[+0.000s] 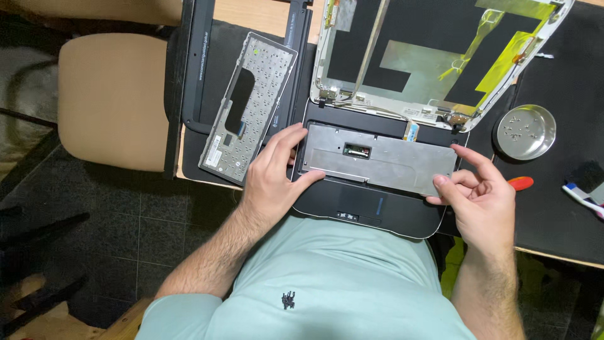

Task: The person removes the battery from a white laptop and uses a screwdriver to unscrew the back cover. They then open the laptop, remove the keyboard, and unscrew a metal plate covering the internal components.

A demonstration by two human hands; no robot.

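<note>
A flat grey metal keyboard tray [377,158] is seated in the black base of a dismantled laptop [371,211] at the near edge of the table. Its left end is gripped by the left hand [274,179], thumb on the front edge, fingers spread over the corner. Its right end is pinched between thumb and fingers of the right hand [481,201]. A removed keyboard, turned face down [248,107], is laid just left. A round metal dish of screws [525,131] is placed to the right.
</note>
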